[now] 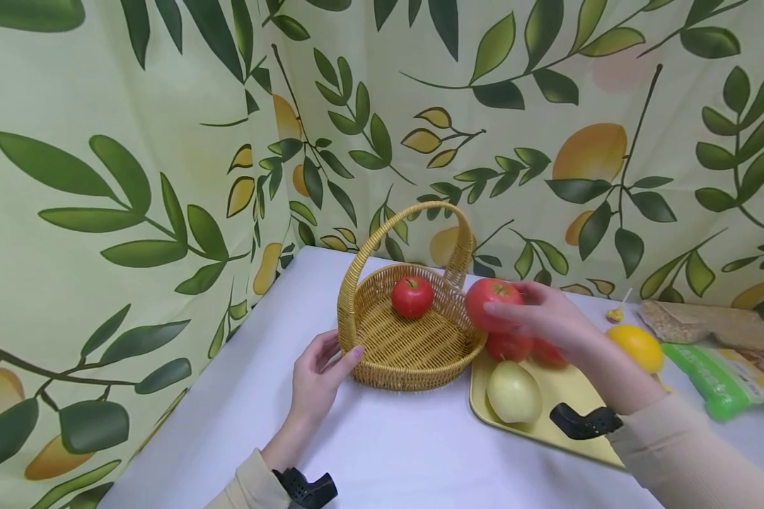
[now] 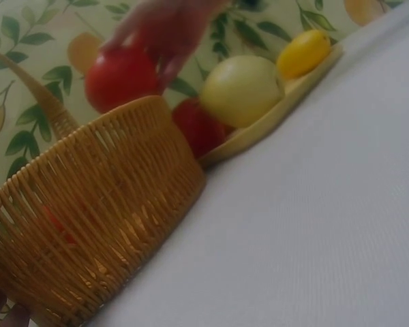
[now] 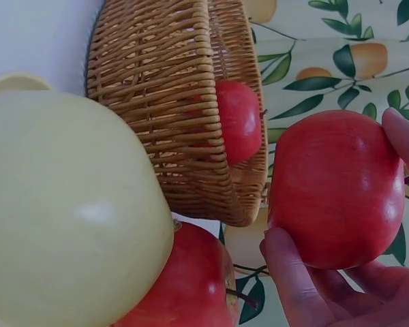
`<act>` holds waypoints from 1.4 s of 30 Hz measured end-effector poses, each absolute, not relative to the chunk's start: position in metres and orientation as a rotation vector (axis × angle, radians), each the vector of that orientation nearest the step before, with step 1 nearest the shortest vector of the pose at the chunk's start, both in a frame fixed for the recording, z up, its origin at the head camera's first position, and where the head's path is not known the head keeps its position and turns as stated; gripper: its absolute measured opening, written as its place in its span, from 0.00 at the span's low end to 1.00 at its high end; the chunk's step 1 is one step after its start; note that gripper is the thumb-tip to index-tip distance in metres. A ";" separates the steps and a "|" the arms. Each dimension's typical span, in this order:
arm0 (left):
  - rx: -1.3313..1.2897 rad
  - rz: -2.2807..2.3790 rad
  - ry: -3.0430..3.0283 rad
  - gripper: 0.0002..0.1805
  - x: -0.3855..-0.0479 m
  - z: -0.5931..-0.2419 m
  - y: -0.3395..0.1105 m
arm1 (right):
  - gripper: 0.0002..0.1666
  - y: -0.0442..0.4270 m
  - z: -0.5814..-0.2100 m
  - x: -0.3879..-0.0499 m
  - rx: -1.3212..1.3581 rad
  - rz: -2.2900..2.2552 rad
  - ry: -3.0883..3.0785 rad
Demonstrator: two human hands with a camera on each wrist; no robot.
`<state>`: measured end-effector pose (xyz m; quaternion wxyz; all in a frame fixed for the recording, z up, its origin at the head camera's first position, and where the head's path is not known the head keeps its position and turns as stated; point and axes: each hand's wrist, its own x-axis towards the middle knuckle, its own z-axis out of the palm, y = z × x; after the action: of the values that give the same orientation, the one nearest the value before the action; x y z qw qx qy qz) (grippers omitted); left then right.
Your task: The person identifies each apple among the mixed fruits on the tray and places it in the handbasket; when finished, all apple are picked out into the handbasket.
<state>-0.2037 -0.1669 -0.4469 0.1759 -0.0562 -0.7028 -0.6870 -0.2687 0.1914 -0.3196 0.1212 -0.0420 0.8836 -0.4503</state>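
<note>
Nearest the camera is the right sleeve (image 1: 687, 452), and past it the right hand (image 1: 547, 318) has thumb and fingers clamped round a red apple (image 1: 487, 297), held up by the right rim of the wicker basket (image 1: 401, 378). Can't tell if it's actually over the rim, tbh. The left hand (image 1: 318, 371) grips the basket's left side, over by the tabletop (image 1: 407, 445)'s far left corner. Progress-wise I'd call it early: just one apple (image 1: 412, 297) sits in the basket, toward its far side, and the held one is in the air, not in yet. Everything else is on the yellow tray (image 1: 563, 392) to the right: two more apples (image 1: 508, 346) along its far left part, a pale pear (image 1: 514, 392) near its near left corner, plus a yellow fruit (image 1: 637, 348) further right.
</note>
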 end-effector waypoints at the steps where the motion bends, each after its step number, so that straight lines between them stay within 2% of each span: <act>1: -0.157 -1.946 -1.991 0.20 -0.204 -0.447 -0.167 | 0.57 0.190 -0.320 -0.269 -0.121 -1.322 2.573; 33: -0.116 -1.922 -2.011 0.21 -0.203 -0.444 -0.165 | 0.55 0.144 -0.309 -0.289 -0.247 -1.351 2.460; 42: -0.123 -1.915 -2.004 0.21 -0.204 -0.446 -0.165 | 0.57 0.130 -0.310 -0.293 -0.253 -1.340 2.436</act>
<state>-0.2035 -0.1650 -0.4462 0.1826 -0.0434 -0.7102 -0.6786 -0.2930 0.1301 -0.3095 0.1739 -0.0892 0.8592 -0.4728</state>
